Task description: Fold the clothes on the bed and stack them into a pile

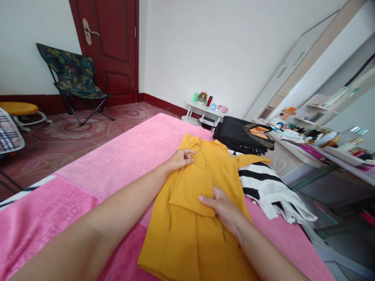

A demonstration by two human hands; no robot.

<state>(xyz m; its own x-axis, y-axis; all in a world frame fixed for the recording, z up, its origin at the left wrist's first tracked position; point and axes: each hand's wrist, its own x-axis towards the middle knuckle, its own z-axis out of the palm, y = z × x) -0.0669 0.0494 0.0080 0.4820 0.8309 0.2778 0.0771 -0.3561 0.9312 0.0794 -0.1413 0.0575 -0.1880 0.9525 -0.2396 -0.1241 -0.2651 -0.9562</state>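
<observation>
A mustard-yellow coat [184,238] lies spread on the pink bed cover [125,148], its collar end away from me. One sleeve is folded inward across the front, and the other sticks out to the right. My left hand [182,159] pinches the folded sleeve near the shoulder, fingers closed. Lower down, my right hand [221,205] grips the wide end of that sleeve, with the thumb on top and the fingers underneath, partly hidden by the cloth. Beside the coat on the right is a crumpled black-and-white striped garment [272,187].
A stack of folded black clothes [237,134] sits at the bed's far right corner. To the right, a dressing table [310,156] is crowded with bottles and boxes. A low white shelf [202,107] stands by the wall. At left are a folding chair [73,76] and a yellow stool [20,107].
</observation>
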